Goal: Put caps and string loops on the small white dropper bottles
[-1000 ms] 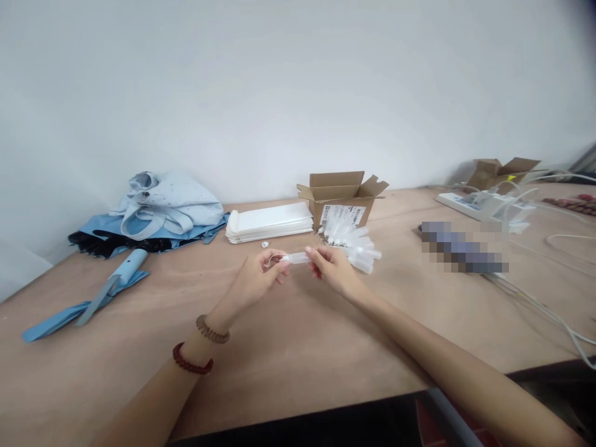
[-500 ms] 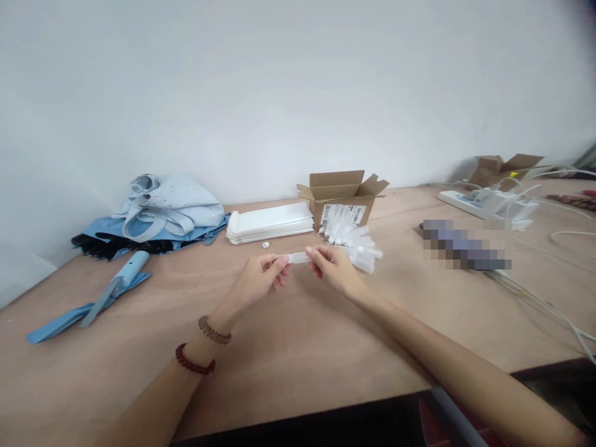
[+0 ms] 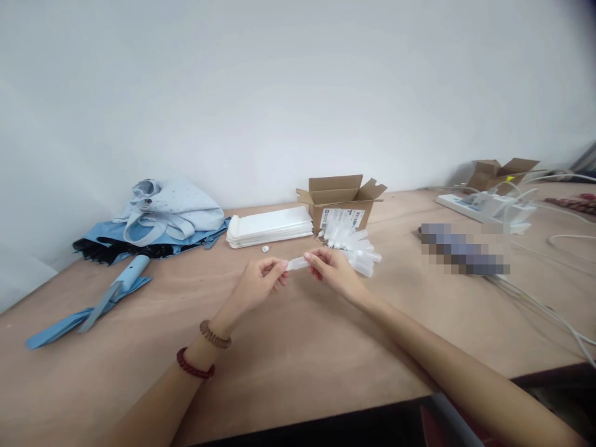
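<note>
A small translucent plastic tube (image 3: 297, 264) is held roughly level above the table, between my two hands. My left hand (image 3: 261, 282) pinches its left end between thumb and fingers. The right end sits in the closed fingers of my right hand (image 3: 334, 271), which partly cover it. Just behind my right hand lies a fanned pile of similar translucent tubes (image 3: 365, 256), leaning towards an open cardboard box (image 3: 369, 217) with a white label. On the table behind my left hand is a small white piece (image 3: 265, 249), too small to make out.
White envelopes (image 3: 274, 225) are stacked left of the box. Farther left lie a pale blue cloth bag (image 3: 186, 208) and a folded blue umbrella (image 3: 133, 273). At the right are a blurred-out dark object (image 3: 460, 249), a white power strip (image 3: 484, 208), cables and another cardboard box (image 3: 488, 174).
The tube has tilted slightly, its right end now a little higher. Both hands keep hold of it and have barely moved. The whole view has shifted slightly.
</note>
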Available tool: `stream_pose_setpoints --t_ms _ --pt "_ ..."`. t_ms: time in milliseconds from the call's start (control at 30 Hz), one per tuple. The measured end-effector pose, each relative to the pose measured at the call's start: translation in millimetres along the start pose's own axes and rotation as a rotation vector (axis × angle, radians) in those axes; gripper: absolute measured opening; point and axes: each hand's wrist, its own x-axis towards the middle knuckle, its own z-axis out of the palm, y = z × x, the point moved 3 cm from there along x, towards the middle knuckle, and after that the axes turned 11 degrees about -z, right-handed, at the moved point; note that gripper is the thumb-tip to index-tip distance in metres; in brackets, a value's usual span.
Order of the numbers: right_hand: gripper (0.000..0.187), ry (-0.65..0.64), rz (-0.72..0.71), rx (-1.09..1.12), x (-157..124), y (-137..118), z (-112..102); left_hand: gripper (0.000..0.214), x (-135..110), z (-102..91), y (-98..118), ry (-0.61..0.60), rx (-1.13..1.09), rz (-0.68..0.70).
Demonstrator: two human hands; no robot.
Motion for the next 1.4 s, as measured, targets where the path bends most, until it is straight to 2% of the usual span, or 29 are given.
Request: stream_pose_setpoints --t_ms 67,200,333,467,667,900,1033,1167,1400 --pt "0.021 -0.008 -0.077 -0.032 0 -2 1 0.035 2 -0.3 -1 -0.006 -0.059 -0.044" --pt "0.021 -0.029 -0.252 -0.221 -2 -7 2 0.037 0 0.7 2 -0.056 -0.190 -0.154" --pt "0.019 -0.036 -0.261 -0.258 -2 -6 2 0.039 -3 2.5 2 -0.128 -0.252 -0.246" --pt "0.016 -0.085 -0.183 -0.198 -2 -2 2 0.038 0 0.6 -2 -0.129 -0.169 -0.150" --pt "0.026 -0.142 0.001 -0.030 -2 1 2 0.027 -2 -1.4 -1 -0.057 0.079 0.065" --pt "0.042 -0.136 0.148 0.183 -1 4 4 0.020 -6 0.2 3 0.019 0.223 0.152" --pt "0.037 -0.110 0.110 0.208 0 4 3 0.024 -5 -0.6 3 0.038 0.155 0.147" --pt "0.028 -0.109 0.025 0.147 1 2 1 0.032 -4 0.9 4 -0.009 0.093 0.098" --pt "0.029 -0.077 -0.112 -0.086 1 -5 -1 0.034 -2 4.4 1 -0.033 0.000 0.033"
